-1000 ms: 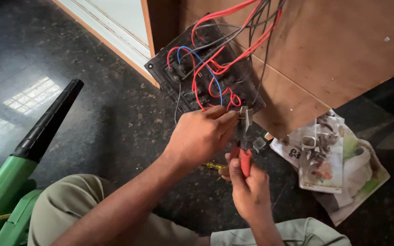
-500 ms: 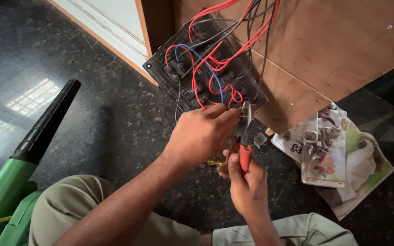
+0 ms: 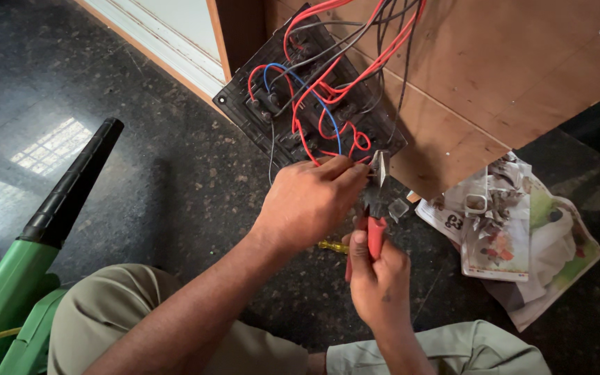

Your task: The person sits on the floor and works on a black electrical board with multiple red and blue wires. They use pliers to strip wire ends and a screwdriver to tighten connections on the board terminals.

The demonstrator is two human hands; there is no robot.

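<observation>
Floor (image 3: pixel 140 173) – glossy dark speckled stone. Board (image 3: pixel 508 76) – matt raw wood. Switch plate (image 3: pixel 244 104) matt black plastic. Pliers (image 3: pixel 375 232) – red plastic grips, metal jaws.

The left hand (image 3: pixel 310 201) is closed around the lower ends of the red wires (image 3: pixel 328 90), just below the black switch panel (image 3: pixel 293 104) that lies back side up on the dark stone floor (image 3: pixel 161 173). The right hand (image 3: pixel 376 274) grips red-handled pliers (image 3: pixel 375 215), and the metal tip points up, touching the wires beside the left fingertips. Red, blue and black wires cross over the panel and run up along a plywood board (image 3: pixel 494 76). A yellow-handled screwdriver (image 3: pixel 332 246) lies on the floor between the hands, partly hidden. To the right lies crumpled newspaper (image 3: pixel 515 229) with small white parts on it. At far left stands a green blower with a black nozzle (image 3: pixel 71 187).
</observation>
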